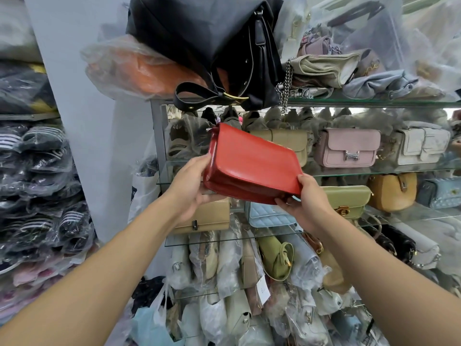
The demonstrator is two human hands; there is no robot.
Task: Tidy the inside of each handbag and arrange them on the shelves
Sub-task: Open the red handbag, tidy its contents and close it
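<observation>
A glossy red handbag (249,163) is held up, tilted, in front of the glass shelves (374,102). My left hand (192,186) grips its left end, thumb on the side and fingers underneath. At its lower right corner my right hand (306,201) pinches the bag. The flap is closed and the inside is hidden. Behind it on the shelves stand a beige bag (289,142), a pink bag (348,148), a white bag (421,142), a green bag (346,199) and a tan bag (207,217).
A big black bag (212,43) with a dangling strap overhangs the top shelf above the red bag. Plastic-wrapped bags (224,283) fill the lower shelves and floor. Wrapped clothing stacks (37,183) stand at the left beside a grey pillar (82,108).
</observation>
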